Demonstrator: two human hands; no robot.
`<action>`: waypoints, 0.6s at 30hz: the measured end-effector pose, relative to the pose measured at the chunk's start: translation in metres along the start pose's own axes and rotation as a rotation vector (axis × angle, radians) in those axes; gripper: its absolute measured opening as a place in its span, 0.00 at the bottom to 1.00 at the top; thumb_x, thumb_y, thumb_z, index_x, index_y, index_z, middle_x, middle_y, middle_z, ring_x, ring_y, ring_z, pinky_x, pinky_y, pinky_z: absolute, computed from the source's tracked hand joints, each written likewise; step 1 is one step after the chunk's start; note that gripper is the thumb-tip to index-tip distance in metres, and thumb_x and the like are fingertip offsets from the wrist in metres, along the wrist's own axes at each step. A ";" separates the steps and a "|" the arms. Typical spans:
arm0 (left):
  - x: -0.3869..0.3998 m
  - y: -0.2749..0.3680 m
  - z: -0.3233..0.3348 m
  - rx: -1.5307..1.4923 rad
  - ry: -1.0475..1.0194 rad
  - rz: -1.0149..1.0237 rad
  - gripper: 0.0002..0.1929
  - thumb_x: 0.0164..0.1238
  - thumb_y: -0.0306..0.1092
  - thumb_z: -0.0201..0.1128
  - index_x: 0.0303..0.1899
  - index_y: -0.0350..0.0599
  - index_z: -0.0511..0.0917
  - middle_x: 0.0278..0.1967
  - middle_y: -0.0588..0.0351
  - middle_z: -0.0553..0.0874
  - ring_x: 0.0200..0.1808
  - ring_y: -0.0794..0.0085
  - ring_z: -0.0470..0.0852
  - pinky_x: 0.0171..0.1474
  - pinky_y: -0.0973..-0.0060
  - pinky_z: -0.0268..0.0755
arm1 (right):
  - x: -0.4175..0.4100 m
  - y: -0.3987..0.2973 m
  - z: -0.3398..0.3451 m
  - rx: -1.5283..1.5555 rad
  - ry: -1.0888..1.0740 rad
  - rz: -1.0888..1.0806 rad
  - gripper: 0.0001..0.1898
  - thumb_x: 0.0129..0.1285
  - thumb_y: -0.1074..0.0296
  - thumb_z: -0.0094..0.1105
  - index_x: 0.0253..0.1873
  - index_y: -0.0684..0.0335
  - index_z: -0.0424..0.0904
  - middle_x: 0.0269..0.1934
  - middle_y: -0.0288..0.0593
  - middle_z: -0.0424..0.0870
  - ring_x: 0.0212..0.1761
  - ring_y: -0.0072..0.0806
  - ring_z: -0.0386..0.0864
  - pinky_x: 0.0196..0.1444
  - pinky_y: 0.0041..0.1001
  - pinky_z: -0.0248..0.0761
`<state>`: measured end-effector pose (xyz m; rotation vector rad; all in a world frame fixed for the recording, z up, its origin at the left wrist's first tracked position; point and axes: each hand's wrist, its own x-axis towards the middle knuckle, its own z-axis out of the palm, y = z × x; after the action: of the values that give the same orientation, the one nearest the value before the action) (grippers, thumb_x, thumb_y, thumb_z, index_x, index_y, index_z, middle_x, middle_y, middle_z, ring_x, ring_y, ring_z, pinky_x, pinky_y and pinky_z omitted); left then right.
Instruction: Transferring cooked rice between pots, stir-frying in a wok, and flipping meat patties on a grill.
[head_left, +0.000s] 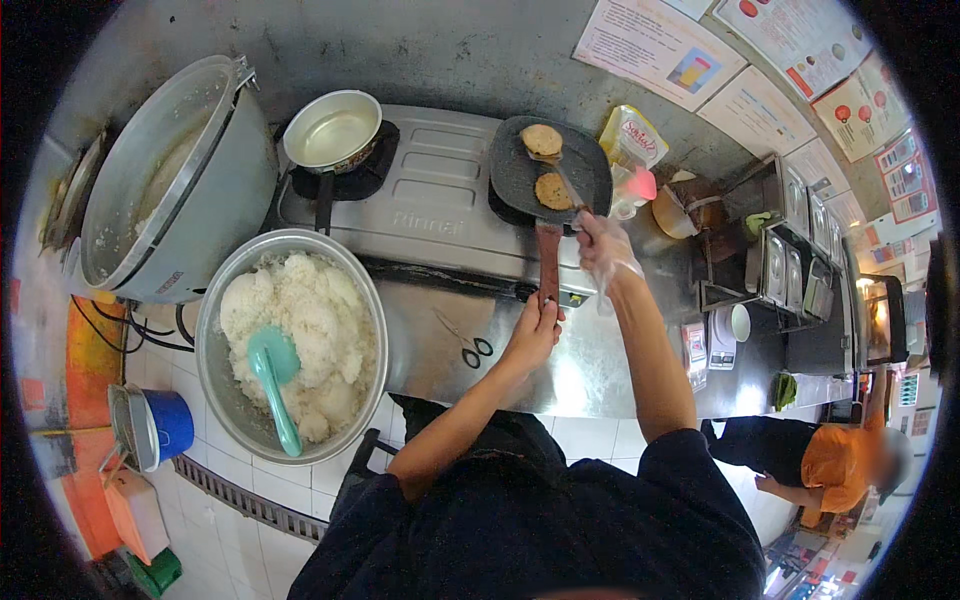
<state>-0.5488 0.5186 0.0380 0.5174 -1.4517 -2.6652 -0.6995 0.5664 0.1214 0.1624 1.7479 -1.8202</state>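
Observation:
My left hand (534, 328) grips the brown handle (549, 259) of a dark square frying pan (510, 176) on the right burner of a Rinnai gas stove (439, 176). In my right hand (606, 247), covered by a clear plastic glove, is a spatula (571, 182) whose blade reaches into the pan. The blade meets the lower edge of the far round patty (541, 140); whether it is under it I cannot tell. A second browned patty (553, 192) lies nearer the handle, just below the blade.
On the left burner sits a small pot (334, 129) of clear liquid. A large bowl of rice (322, 322) with a turquoise scoop (275, 360) stands left of scissors (463, 341). A big rice cooker (217, 202) is behind it. Another person (836, 457) works at the right.

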 end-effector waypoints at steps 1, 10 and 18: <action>0.001 -0.001 -0.001 0.011 0.006 -0.004 0.08 0.76 0.38 0.43 0.45 0.44 0.64 0.33 0.62 0.71 0.26 0.82 0.66 0.29 0.82 0.62 | -0.005 0.002 -0.006 -0.016 0.014 -0.042 0.10 0.65 0.58 0.56 0.39 0.59 0.72 0.20 0.28 0.65 0.13 0.13 0.57 0.13 0.16 0.49; -0.002 -0.007 -0.009 0.062 -0.045 0.030 0.11 0.71 0.35 0.52 0.49 0.40 0.66 0.39 0.58 0.81 0.27 0.83 0.72 0.31 0.82 0.68 | -0.024 0.009 -0.036 -1.076 0.369 -0.744 0.13 0.65 0.66 0.48 0.50 0.66 0.71 0.37 0.62 0.80 0.43 0.57 0.78 0.41 0.49 0.69; -0.010 -0.001 -0.012 0.043 -0.028 0.005 0.15 0.72 0.37 0.53 0.53 0.40 0.66 0.42 0.57 0.82 0.31 0.82 0.75 0.36 0.82 0.71 | -0.036 0.004 -0.046 -1.067 0.332 -0.886 0.14 0.67 0.65 0.46 0.53 0.63 0.68 0.44 0.65 0.76 0.45 0.58 0.75 0.40 0.47 0.70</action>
<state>-0.5352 0.5119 0.0335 0.4808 -1.5188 -2.6534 -0.6831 0.6217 0.1296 -0.9034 3.0861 -1.0559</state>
